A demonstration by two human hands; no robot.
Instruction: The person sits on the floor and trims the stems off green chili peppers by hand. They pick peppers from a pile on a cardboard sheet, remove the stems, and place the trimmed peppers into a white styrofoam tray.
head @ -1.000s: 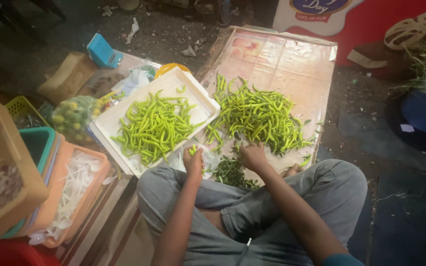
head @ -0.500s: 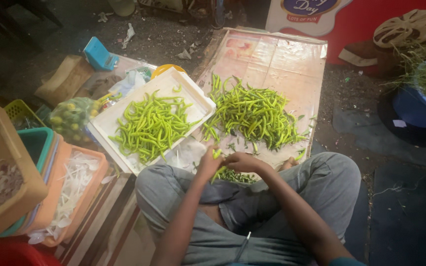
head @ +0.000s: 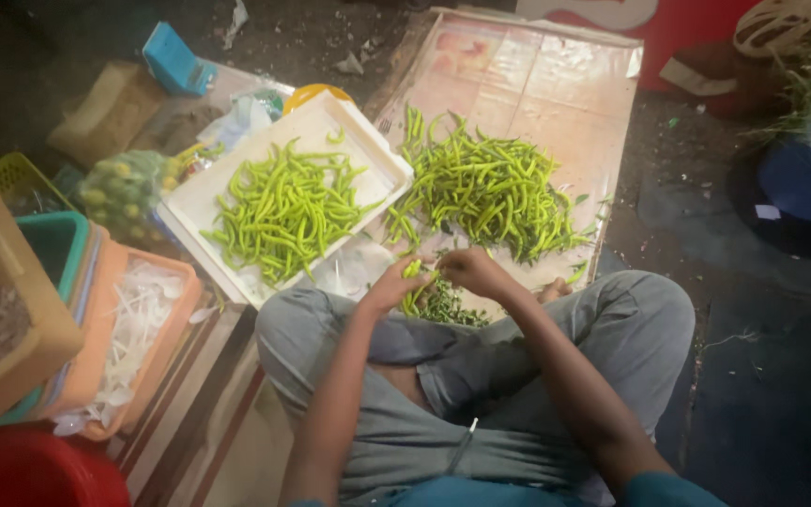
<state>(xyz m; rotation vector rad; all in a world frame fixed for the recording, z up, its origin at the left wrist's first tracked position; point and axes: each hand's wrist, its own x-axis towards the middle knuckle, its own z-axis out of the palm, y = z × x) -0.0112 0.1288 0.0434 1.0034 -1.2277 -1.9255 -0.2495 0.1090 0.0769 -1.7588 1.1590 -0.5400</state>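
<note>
Mat (head: 556, 84) on dirt floor | chilli pile (head: 485, 188) | white tray (head: 368, 141) | both hands' fingers pinch one chilli (head: 413, 269)

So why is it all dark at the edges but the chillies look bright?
Head view: light falls on the loose chilli pile and the white tray, with glare on the glossy sheet; the ground at the right lies in shadow; both hands look slightly soft.

The left hand (head: 394, 284) has come back from the white plastic tray (head: 201, 197); both hands now meet on one green chilli (head: 412, 270).
</note>
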